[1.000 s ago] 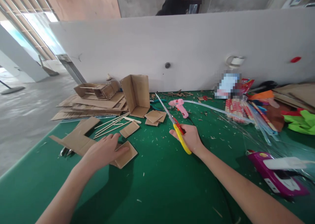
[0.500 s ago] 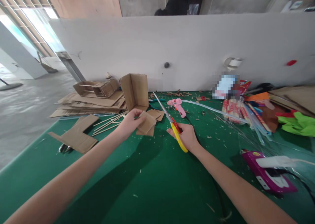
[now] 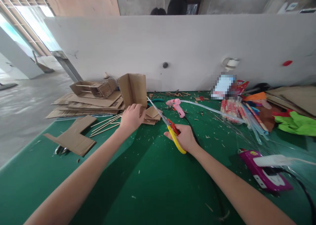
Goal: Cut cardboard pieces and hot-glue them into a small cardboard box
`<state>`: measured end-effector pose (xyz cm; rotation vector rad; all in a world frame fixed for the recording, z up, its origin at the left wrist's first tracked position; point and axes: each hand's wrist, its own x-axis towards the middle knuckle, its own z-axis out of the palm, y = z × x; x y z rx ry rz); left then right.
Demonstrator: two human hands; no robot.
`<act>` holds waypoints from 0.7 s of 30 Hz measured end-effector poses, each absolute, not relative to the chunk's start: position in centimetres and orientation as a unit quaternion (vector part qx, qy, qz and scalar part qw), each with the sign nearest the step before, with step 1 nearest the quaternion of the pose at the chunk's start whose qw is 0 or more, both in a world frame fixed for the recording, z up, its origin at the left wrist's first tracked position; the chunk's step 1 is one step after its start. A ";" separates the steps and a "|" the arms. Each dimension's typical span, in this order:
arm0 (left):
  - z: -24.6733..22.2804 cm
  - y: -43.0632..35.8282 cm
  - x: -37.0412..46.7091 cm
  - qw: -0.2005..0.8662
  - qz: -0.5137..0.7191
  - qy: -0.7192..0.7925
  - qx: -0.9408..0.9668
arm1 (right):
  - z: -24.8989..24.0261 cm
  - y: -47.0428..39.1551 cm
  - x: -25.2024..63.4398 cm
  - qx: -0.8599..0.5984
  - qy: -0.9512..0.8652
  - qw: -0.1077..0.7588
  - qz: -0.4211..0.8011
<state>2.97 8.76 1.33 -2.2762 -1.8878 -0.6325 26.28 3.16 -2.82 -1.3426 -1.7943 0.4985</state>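
The right hand [image 3: 185, 137] grips yellow-and-red scissors [image 3: 172, 135] over the green table [image 3: 148, 182]; the left hand [image 3: 132, 118] (whether pinching anything, I cannot tell) hides the base of folded cardboard [image 3: 137, 90], beside partly covered cardboard squares [image 3: 151, 112]

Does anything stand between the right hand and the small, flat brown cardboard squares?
Yes: the metal-bladed scissors with red and yellow handles, held in the right hand. In this view, their blades cross near the right edge of the squares. The left hand is beside their left.
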 end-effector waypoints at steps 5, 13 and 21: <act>1.2 4.8 -1.7 0.056 0.048 -0.650 -0.756 | -2.9 3.3 26.4 -0.532 -0.706 0.425 0.197; 4.4 2.8 -7.1 0.106 0.097 -0.729 -0.669 | -2.4 2.9 26.0 -0.538 -0.735 0.387 0.142; 3.3 4.3 -6.6 0.075 -0.068 -0.650 -0.753 | -2.6 2.8 25.8 -0.561 -0.706 0.408 0.141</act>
